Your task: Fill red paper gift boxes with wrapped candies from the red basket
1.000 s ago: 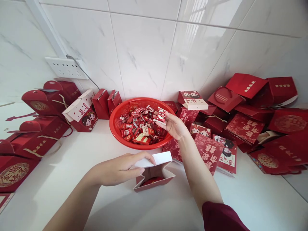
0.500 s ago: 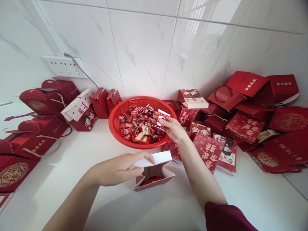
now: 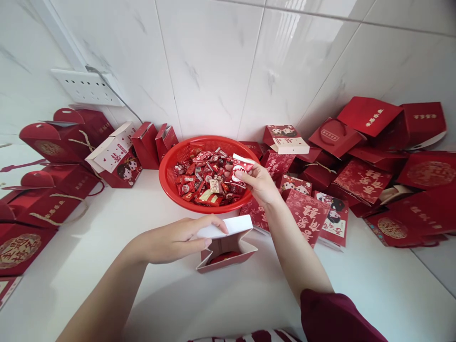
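My left hand (image 3: pixel 181 239) grips the raised white flap of a small red box (image 3: pixel 228 259), which stands with its top open and something red inside. Between the thumb and fingers of my right hand (image 3: pixel 258 180) is a red and white wrapped packet (image 3: pixel 240 169), held over the right side of a red plastic basket (image 3: pixel 167 190). Many small wrapped candies (image 3: pixel 203 178) in red, white and gold fill the basket, which stands just behind the box.
Red gift boxes (image 3: pixel 67 137) line the left side, with a white and red box (image 3: pixel 116 154) beside them. More red boxes and bags (image 3: pixel 359 180) are piled at the right. A tiled wall (image 3: pixel 210 71) with a socket strip (image 3: pixel 87 88) rises behind.
The view has tipped slightly, so the basket, boxes and hands appear a little higher. Both hands keep their holds, and the packet stays above the basket.
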`<state>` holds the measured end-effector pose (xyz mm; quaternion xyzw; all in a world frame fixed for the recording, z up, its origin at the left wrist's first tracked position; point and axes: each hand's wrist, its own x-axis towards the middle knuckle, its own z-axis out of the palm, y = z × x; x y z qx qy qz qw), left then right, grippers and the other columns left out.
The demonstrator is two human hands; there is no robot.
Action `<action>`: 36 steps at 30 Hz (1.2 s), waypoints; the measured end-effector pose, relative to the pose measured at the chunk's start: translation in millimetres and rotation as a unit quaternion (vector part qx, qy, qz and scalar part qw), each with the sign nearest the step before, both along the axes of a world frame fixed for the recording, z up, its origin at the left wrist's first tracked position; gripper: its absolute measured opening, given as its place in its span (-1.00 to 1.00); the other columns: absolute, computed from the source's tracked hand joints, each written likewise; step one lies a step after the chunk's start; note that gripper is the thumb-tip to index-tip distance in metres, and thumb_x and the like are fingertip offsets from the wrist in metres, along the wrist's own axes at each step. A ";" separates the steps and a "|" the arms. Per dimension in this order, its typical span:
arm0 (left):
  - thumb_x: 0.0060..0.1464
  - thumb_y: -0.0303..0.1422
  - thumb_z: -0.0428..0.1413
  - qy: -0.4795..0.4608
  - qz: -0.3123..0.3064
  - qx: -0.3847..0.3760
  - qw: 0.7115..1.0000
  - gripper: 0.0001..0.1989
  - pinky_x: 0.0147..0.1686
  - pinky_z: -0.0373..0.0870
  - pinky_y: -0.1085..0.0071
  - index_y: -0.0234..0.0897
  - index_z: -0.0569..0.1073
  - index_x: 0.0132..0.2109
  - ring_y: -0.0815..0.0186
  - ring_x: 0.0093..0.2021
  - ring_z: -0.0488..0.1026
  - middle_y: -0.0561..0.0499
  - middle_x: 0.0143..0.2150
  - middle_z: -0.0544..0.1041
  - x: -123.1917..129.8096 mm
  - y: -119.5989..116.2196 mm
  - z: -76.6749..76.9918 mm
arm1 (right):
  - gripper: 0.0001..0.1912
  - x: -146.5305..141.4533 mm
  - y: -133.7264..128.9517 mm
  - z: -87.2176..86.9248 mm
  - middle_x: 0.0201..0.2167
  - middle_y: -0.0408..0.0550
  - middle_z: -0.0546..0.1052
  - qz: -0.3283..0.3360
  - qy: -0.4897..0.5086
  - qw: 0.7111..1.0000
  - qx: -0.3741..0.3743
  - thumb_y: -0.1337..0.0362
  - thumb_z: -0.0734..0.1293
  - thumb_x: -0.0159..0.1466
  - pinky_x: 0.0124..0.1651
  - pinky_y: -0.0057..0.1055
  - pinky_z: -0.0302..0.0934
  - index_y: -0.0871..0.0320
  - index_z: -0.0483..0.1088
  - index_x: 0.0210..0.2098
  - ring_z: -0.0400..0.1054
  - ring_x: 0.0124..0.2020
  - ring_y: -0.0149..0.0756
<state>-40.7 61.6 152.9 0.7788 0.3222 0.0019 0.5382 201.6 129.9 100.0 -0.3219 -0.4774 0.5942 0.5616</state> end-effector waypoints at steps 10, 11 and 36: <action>0.34 -0.28 -0.06 -0.004 -0.021 0.022 1.000 -0.71 -0.08 0.30 0.37 -0.09 0.32 0.16 0.20 -0.09 0.41 -0.01 -0.01 0.47 -1.8 4.7 -6.5 | -0.84 12.5 -56.0 52.1 -0.28 -0.14 0.52 0.072 -0.164 0.956 0.231 0.20 0.50 0.17 -0.13 -0.33 0.35 -0.02 0.57 -0.23 0.43 -0.21 -0.31; 0.34 -0.29 -0.05 -0.021 -0.028 0.024 0.999 -0.71 -0.04 0.30 0.36 -0.10 0.32 0.16 0.19 -0.06 0.41 -0.02 0.02 0.47 -2.1 5.7 -8.4 | -0.83 11.3 -59.6 54.3 -0.30 -0.14 0.53 0.094 -0.175 0.948 0.250 0.24 0.50 0.17 -0.18 -0.36 0.34 0.00 0.56 -0.21 0.42 -0.25 -0.33; 0.30 -0.47 -0.05 -0.113 -0.043 0.014 0.993 -0.75 0.18 0.26 0.32 -0.19 0.31 0.08 0.18 0.20 0.33 -0.04 0.12 0.43 1.4 8.3 -11.1 | -0.79 2.8 -106.7 66.1 -0.13 0.03 0.46 0.140 -0.605 0.709 0.333 0.45 0.20 0.35 -0.09 -0.25 0.31 0.19 0.36 -0.05 0.34 -0.12 -0.19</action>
